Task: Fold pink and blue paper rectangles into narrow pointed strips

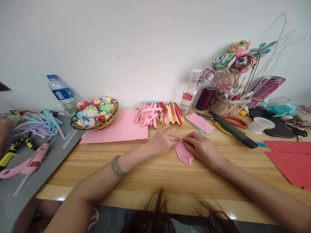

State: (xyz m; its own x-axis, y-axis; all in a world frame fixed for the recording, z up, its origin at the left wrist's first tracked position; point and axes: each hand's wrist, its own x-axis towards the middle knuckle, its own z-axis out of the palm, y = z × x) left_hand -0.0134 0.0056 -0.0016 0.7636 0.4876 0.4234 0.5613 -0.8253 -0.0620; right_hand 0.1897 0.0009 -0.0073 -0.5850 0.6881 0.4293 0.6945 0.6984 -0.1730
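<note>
Head view: both hands (161, 141) (203, 149) pinching folded pink paper (184, 151); bottle label (187, 101) red-white (print too small).

Over on my left, grey bench (57, 150): pastel fuzzy stems (43, 125) heaped up, pink glue gun (36, 161) lying nearer me. Blue-capped bottle (62, 94) by wall (136, 38), and just beside it, dark-rimmed basket (113, 118) full of paper flowers (90, 111)! Now my right: clear bottle (187, 97), dark purple thread spool (205, 99) alongside, then woody pot (228, 106) crowded with paper blooms (223, 61). Pink can (270, 86) beyond. Nearer, red-handled scissors (243, 122), white spool (259, 125), black phone (282, 130), red paper (291, 166) far right.
</note>
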